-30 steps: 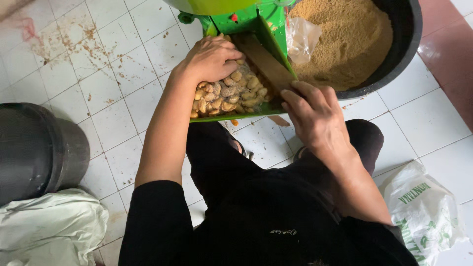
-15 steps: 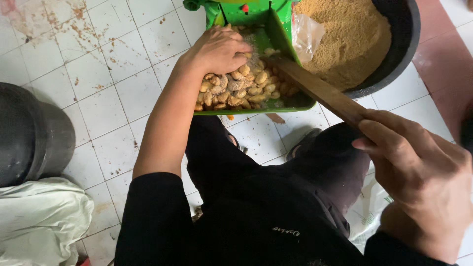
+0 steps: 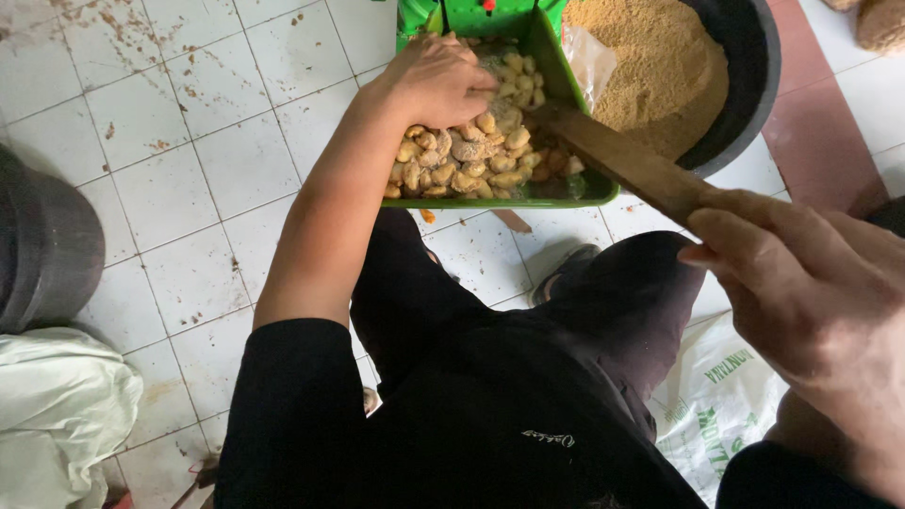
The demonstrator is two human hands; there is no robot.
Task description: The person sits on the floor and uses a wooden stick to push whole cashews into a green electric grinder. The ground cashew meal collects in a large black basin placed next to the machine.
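Here, the left hand (image 3: 441, 80) is pressed, fingers curled, onto the pale nut pieces (image 3: 471, 155) in the green tray (image 3: 500, 200), seemingly to gather them, while the right hand (image 3: 811, 283) is closed around the wooden stick (image 3: 622, 160), whose tip just beyond is hidden among the pieces.

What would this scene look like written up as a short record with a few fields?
Setting: white tiled floor, seen from above
Left hand: resting on pale chunks in a green tray
Right hand: gripping a wooden stick whose far end reaches into the tray
Beside the tray: black basin of tan powder
Also on the floor: dark drum, white cloth, printed sack
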